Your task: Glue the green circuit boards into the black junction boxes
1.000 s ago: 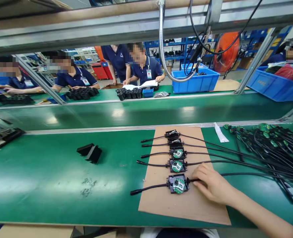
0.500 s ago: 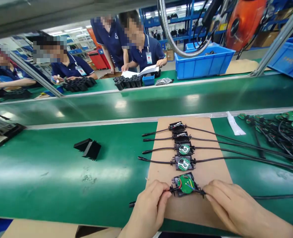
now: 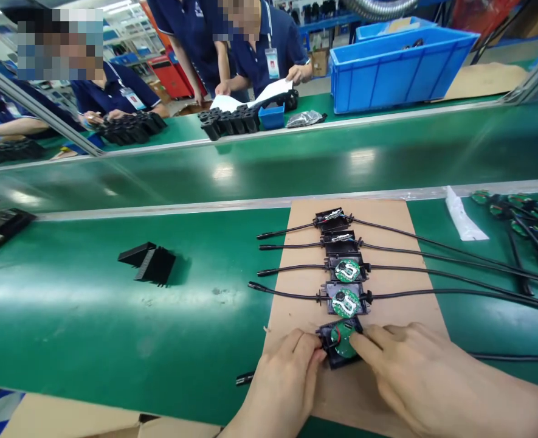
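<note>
A black plastic housing (image 3: 345, 359) with a round green circuit board (image 3: 341, 342) lies on the brown cardboard near the front edge. My left hand (image 3: 291, 371) is closed, pinching the black cable (image 3: 245, 378) where it enters the housing's left end. At the other end, my right hand (image 3: 400, 365) has bent fingers, with a fingertip touching the board's right edge. Whatever lies under those fingers is hidden, including the right cable's entry. Just behind sits another housing (image 3: 327, 293) with a board bearing white paste (image 3: 341, 304).
Several similar cabled housings (image 3: 341, 241) are lined up on the cardboard sheet (image 3: 291, 322). Black finned parts (image 3: 155, 266) sit to the left on the green bench (image 3: 90, 334). A white tube (image 3: 462, 216) and piled boards (image 3: 524, 210) are at right. Co-workers (image 3: 269, 48) are across the bench.
My right hand has moved left from the right cable onto the board's edge. The front housing has turned slightly, and my left hand keeps its pinch. The camera view has shifted.
</note>
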Action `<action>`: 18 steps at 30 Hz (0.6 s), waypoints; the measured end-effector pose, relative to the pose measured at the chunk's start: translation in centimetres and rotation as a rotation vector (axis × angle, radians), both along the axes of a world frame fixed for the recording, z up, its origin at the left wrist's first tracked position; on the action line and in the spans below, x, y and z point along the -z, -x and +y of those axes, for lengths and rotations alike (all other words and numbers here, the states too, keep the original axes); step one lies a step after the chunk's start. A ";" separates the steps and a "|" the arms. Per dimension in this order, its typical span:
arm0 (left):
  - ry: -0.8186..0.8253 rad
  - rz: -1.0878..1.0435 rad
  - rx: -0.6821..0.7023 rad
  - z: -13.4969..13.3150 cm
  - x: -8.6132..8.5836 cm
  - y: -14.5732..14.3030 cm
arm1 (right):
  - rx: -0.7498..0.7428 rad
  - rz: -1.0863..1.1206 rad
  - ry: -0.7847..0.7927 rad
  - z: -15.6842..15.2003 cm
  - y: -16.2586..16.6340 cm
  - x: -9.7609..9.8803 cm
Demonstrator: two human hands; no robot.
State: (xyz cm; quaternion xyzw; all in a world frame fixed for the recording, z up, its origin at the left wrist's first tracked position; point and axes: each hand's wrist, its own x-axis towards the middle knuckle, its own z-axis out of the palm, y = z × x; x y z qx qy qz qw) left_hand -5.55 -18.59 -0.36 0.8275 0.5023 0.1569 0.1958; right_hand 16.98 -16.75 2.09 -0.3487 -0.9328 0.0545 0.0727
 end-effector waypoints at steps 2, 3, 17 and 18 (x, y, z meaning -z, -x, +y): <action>0.012 -0.009 0.000 0.2 0.0 0.1 | -0.028 -0.015 0.006 0.1 0.3 0.4; 0.008 -0.018 0.001 0.2 0.0 0.2 | -0.036 -0.026 0.008 0.1 0.3 0.6; 0.046 0.157 0.097 1.0 -1.6 -0.6 | -0.043 -0.096 -0.057 -0.7 1.1 2.7; 0.076 0.176 0.097 1.2 -1.7 -0.6 | -0.037 -0.075 -0.055 -0.7 1.1 2.9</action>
